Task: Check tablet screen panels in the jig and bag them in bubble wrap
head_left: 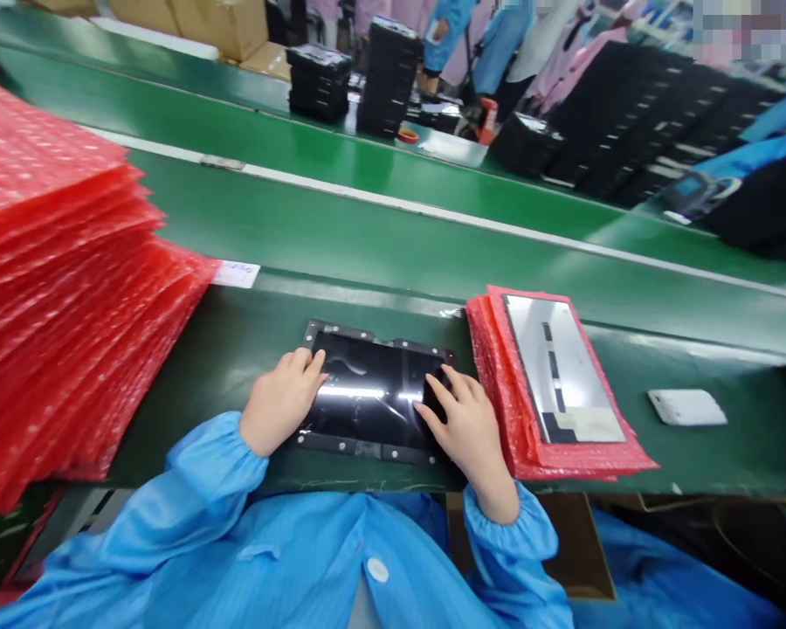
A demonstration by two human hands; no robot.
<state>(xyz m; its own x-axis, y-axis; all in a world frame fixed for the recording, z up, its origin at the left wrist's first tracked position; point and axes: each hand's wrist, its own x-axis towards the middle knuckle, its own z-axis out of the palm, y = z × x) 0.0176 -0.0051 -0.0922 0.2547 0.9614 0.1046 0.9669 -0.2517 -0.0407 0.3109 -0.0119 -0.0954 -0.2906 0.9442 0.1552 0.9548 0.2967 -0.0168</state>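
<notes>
A glossy black display panel [367, 393] lies in a dark frame [393, 452] with small round studs along its far and near sides, flat on the green bench before me. My left hand [285, 393] rests at the panel's left edge, fingertips touching it. Over the right end, my right hand [462, 419] has its fingers spread on the dark surface. Just to the right, a silver-backed screen panel [560, 362] lies on a stack of red bubble-wrap bags [498, 393].
A tall pile of red bubble-wrap sheets [72, 306] fills the left side. A white object [686, 407] lies at the right. Beyond the green conveyor [367, 218] stand black stacked trays [388, 79], cardboard boxes [223, 26] and several people in blue and pink clothing.
</notes>
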